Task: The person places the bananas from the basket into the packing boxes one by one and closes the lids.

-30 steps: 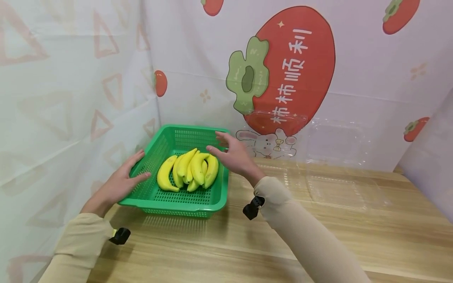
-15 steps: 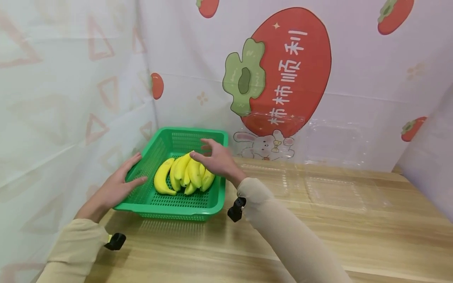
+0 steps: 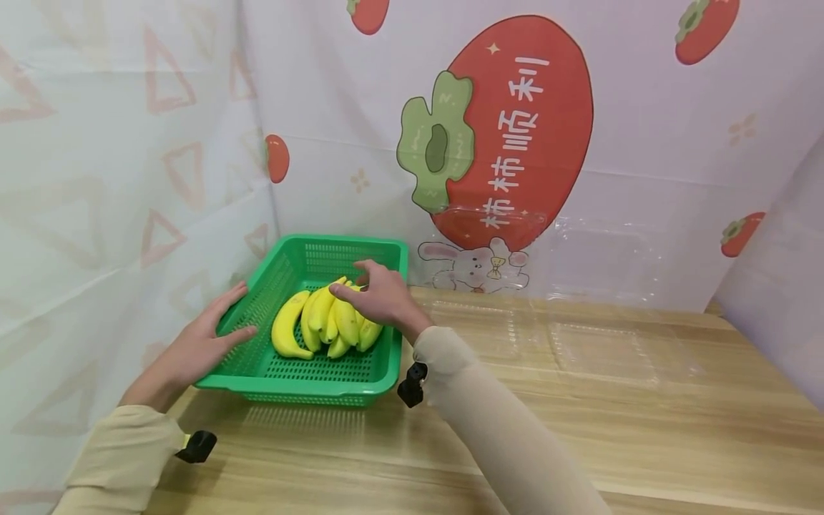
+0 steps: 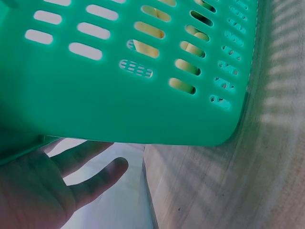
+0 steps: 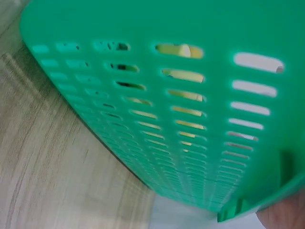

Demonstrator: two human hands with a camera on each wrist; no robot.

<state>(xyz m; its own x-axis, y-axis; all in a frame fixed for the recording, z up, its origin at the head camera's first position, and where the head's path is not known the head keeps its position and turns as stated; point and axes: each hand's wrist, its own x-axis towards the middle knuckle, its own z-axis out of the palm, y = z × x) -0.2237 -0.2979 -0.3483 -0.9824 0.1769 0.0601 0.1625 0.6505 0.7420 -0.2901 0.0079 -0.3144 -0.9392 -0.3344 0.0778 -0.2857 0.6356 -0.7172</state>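
In the head view, a green plastic basket [image 3: 302, 387] stands on the wooden table, several yellow bananas [image 3: 317, 315] lying in it. One banana [image 3: 287, 329] lies a little apart on the left. My left hand [image 3: 201, 342] rests at the basket's left rim, thumb over the inside and fingers along the outside. The left wrist view shows that hand's fairly straight fingers [image 4: 97, 179] beneath the rim. Over the right part of the bananas hovers my right hand [image 3: 380, 292], thumb and fingers spread. Whether its fingertips touch a banana, I cannot tell. The right wrist view mostly shows the basket wall [image 5: 133, 19].
Two clear plastic clamshell boxes, a nearer-left one [image 3: 476, 329] and a right one [image 3: 601, 354], stand with lids raised right of the basket. A patterned cloth wall [image 3: 656, 143] closes the back, and another cloth [image 3: 96, 214] runs close along the left.
My right hand has moved left and slightly down, from the basket's right rim to above the bananas. My left hand stays at the left rim. The whole head view has shifted slightly.
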